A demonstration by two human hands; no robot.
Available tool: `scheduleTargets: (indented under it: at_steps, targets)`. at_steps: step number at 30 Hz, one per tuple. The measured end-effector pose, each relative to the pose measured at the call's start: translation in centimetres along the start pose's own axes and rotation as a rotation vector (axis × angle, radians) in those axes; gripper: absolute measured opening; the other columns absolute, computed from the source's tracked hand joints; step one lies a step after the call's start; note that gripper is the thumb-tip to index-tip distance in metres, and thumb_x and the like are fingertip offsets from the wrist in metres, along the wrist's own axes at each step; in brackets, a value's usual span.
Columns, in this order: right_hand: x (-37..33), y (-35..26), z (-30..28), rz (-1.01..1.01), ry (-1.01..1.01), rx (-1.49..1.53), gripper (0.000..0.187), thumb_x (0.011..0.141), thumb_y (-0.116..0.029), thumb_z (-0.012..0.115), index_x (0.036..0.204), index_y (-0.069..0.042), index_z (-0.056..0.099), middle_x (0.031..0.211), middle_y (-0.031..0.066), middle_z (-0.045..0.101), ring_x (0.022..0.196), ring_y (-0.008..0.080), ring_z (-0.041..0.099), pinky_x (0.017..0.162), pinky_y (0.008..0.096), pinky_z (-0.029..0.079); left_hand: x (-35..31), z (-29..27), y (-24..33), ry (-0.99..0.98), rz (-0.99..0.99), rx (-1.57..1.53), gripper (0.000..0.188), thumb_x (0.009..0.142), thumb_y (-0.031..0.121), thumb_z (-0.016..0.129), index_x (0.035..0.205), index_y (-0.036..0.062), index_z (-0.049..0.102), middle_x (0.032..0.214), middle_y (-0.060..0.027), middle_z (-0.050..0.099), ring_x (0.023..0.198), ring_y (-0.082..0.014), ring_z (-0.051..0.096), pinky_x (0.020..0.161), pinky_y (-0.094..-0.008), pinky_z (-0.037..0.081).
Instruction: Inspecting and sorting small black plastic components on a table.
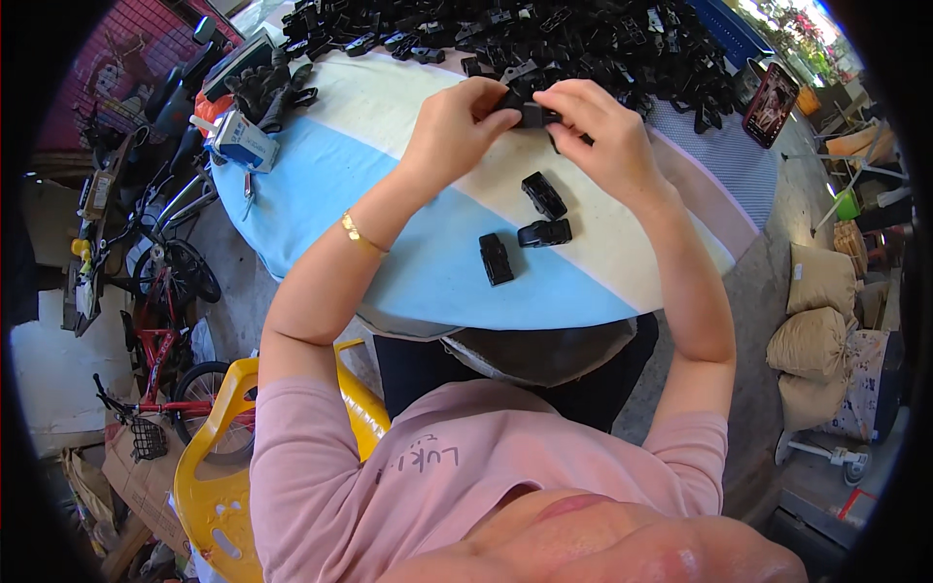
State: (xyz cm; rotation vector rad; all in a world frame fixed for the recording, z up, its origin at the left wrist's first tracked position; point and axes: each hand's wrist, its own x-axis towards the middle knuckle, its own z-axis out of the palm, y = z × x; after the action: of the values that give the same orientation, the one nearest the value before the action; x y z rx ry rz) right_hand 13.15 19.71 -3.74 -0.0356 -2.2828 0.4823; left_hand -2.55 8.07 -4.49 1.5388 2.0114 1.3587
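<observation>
Between my two hands, at the front of a big heap of black plastic parts (583,53), is a small black plastic part (535,116). The fingers of my left hand (464,126) close on its left end in a pinch. My right hand (604,134) grips its right end between thumb and fingers. My fingertips cover some of the part, so its full shape is hidden. Closer to me on the cloth lie three separate black pieces: an upper one (543,195), a middle one (544,232) and a lower left one (495,259).
A striped cloth (389,233) covers the round table. Toward its left edge are a blue and white box (245,142) and dark gloves (264,92). A phone (771,105) stands at the right edge. A yellow chair (209,486) and red bicycle (160,360) are at left, stuffed sacks (809,345) at right.
</observation>
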Motion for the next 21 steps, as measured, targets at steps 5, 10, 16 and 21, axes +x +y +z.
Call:
scheduleTargets:
  at_steps: [5,10,16,21]
  targets:
    - [0.2,-1.0,0.4,-0.115,0.095,0.025,0.03,0.071,0.009,0.06,0.099,-0.002,0.063,0.105,0.0101,0.06,0.088,0.0197,0.062,0.071,0.0264,0.051,-0.2,-0.6,0.3,-0.244,-0.286,-0.962,0.019,0.087,0.012,0.059,0.095,-0.005,0.056,0.089,-0.0078,0.058,0.08,-0.0156,0.063,0.076,-0.0232,0.054]
    - [0.0,-1.3,0.7,-0.008,0.121,0.199,0.028,0.076,0.011,0.058,0.103,0.003,0.06,0.111,0.0144,0.057,0.096,0.0191,0.06,0.079,0.027,0.05,-0.3,-0.1,0.2,-0.231,-0.288,-1.113,0.017,0.083,0.008,0.063,0.094,-0.0026,0.056,0.09,-0.0074,0.058,0.079,-0.0164,0.063,0.073,-0.024,0.056]
    - [-0.3,-1.9,2.1,0.282,0.204,0.646,0.041,0.081,0.006,0.06,0.12,0.002,0.047,0.118,0.0145,0.055,0.108,0.0198,0.055,0.089,0.0278,0.047,-0.7,0.4,0.9,-0.066,-0.22,-0.988,0.027,0.079,0.008,0.068,0.101,-0.0032,0.057,0.089,-0.0079,0.06,0.08,-0.0151,0.062,0.077,-0.0246,0.054]
    - [-0.4,-2.4,2.3,0.126,0.263,0.333,0.043,0.078,0.005,0.063,0.118,0.001,0.049,0.115,0.0131,0.058,0.103,0.0192,0.059,0.087,0.0289,0.049,-1.3,0.7,1.7,-0.036,-0.193,-0.946,0.036,0.078,0.01,0.07,0.108,-0.0038,0.056,0.088,-0.0065,0.061,0.082,-0.0126,0.061,0.082,-0.0273,0.051]
